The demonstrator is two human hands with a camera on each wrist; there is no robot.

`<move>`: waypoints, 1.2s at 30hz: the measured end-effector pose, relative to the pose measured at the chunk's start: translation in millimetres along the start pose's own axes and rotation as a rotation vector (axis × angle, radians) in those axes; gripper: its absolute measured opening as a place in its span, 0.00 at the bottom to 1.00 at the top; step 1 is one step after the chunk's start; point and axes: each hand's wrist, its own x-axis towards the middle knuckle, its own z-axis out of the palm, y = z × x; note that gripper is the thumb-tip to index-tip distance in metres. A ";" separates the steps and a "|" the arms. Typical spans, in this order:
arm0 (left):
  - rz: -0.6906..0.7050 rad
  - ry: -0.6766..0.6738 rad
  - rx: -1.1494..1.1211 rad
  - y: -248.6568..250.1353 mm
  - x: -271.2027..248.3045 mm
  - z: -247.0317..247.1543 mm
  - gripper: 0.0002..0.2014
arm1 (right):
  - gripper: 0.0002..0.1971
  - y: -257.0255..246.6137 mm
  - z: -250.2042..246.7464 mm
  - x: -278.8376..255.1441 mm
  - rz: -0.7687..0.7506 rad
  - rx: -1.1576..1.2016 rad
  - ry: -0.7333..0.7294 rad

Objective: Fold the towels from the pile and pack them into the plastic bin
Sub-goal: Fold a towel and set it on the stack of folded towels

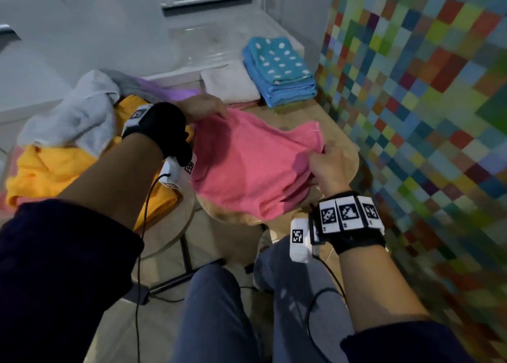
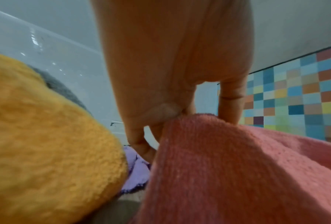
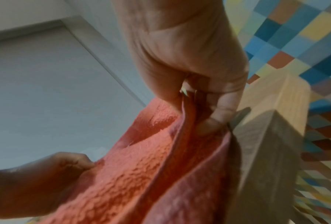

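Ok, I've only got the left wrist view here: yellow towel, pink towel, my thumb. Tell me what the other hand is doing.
Observer: The right hand pinches the opposite edge of the pink towel, so the towel hangs stretched between both hands.
Operator: Tell me what's already folded.
Observer: A polka-dot teal towel lies on a folded blue stack at the far end of the wooden table, with a folded white towel beside it.
Operator: Give me the state of the pile.
Observer: A loose grey-white towel lies on top of the yellow towel, left of the left hand.
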 end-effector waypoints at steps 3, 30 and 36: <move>0.003 0.057 0.061 2.1 19.0 2.9 0.11 | 0.09 11.6 1.2 11.0 0.006 -0.090 0.011; 0.115 0.317 -0.033 -50.7 -38.2 66.2 0.23 | 0.13 -5.5 -28.7 12.0 -0.258 -0.515 0.008; -0.146 0.367 0.168 -45.3 -72.8 76.7 0.16 | 0.16 4.3 -25.3 -45.6 -0.227 -0.566 -0.052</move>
